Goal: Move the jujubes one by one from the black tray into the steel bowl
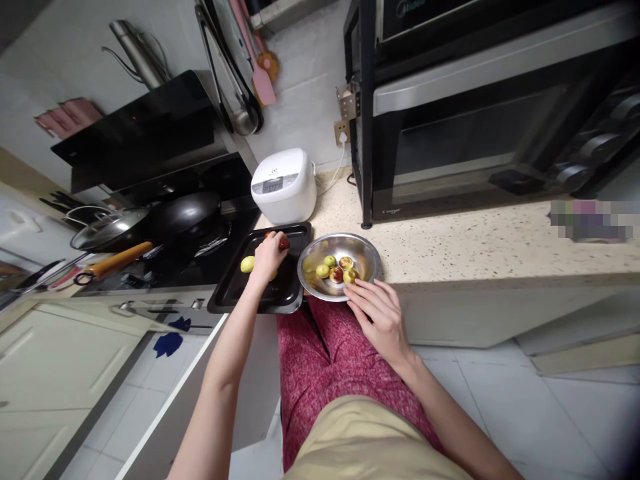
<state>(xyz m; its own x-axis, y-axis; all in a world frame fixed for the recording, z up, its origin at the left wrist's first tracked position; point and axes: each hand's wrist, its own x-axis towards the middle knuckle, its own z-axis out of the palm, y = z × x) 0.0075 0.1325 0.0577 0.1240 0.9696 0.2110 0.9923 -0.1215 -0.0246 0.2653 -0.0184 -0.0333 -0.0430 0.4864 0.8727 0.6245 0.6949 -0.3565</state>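
My left hand [270, 257] reaches over a black baking tray [235, 293] with its fingers closed around a red-brown jujube [284, 243]. A yellow-green jujube [247, 265] lies on the tray to the left of that hand, and another shows partly behind the wrist. Beside the tray stands a steel bowl [370, 257] holding several jujubes [330, 261], some green-yellow, some patched with brown. At the bowl's near right rim is my right hand [383, 317], its fingers stretched out and slightly apart. Its fingertips are at the rim, close to one jujube [351, 275].
A white rice cooker [283, 187] stands behind the tray. On the left, a wok [185, 213] and a lidded pan [113, 230] with a wooden handle sit on the stove. A rack with an oven [460, 140] rises at the right. Below left, a cabinet door [170, 400] juts out.
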